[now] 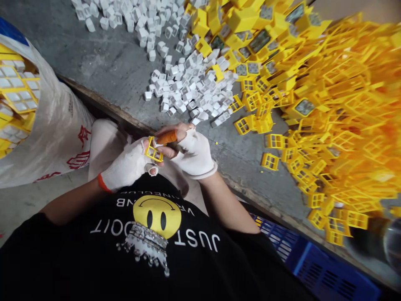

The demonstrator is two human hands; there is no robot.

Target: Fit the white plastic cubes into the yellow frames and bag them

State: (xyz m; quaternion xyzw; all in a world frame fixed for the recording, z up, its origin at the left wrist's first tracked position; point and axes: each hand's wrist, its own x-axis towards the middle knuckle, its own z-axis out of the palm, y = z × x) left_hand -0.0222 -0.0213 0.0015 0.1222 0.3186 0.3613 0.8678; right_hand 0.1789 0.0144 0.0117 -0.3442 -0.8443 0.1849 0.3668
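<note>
Between my two hands is a small yellow plastic frame (154, 153) with square openings. My left hand (130, 161), in a white fingerless glove with an orange cuff, is closed on the frame's left side. My right hand (192, 150), gloved in white with orange wrap on one finger, has its fingers closed at the frame's right side. A whitish piece shows at the frame's upper opening, partly hidden by the fingers. Just beyond my hands lies a heap of small white plastic cubes (184, 90); similar yellow frames (270, 161) lie to the right.
At left stands a white woven sack (62, 129) filled with yellow frames holding white cubes. A large pile of yellow plastic parts (354, 104) covers the right side of the grey worktable (103, 67). Blue plastic crates (328, 271) sit below the table edge at lower right.
</note>
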